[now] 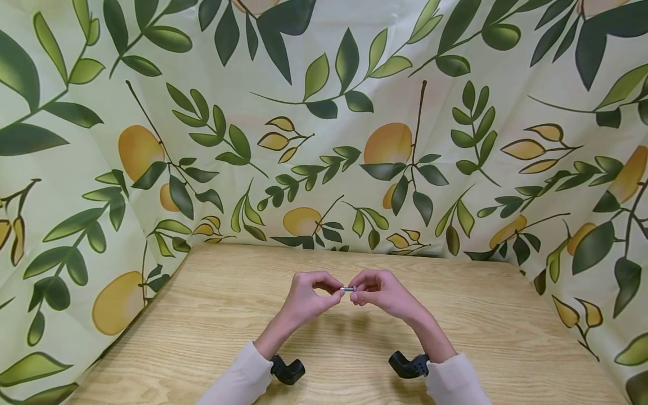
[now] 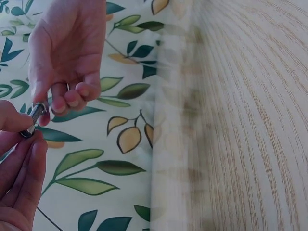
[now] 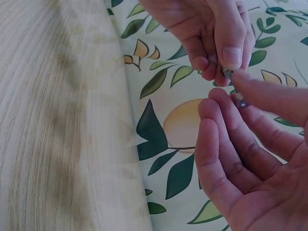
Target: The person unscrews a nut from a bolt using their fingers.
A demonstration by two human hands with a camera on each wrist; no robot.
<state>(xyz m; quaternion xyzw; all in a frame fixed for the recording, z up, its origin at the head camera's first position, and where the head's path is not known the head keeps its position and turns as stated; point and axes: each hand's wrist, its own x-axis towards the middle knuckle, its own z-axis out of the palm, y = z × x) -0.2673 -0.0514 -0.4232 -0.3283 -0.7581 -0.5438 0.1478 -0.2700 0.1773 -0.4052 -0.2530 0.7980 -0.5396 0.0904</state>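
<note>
A small silver bolt (image 1: pixel 348 289) lies sideways between the two hands, above the wooden table. My left hand (image 1: pixel 310 295) pinches its left end between thumb and fingertips. At the other end, where it looks wider, my right hand (image 1: pixel 383 292) grips it the same way. In the left wrist view the bolt's middle (image 2: pixel 37 114) shows between the fingertips, and a shiny end piece sits at the left thumb. Fingers cover much of the bolt (image 3: pixel 242 102) in the right wrist view, so whether a nut is on it cannot be told.
The light wooden table (image 1: pixel 202 326) spreads beneath both hands. A cloth backdrop (image 1: pixel 329 185) printed with leaves and fruit stands along its back and sides. Each wrist carries a black camera mount (image 1: pixel 288 371), held just above the tabletop.
</note>
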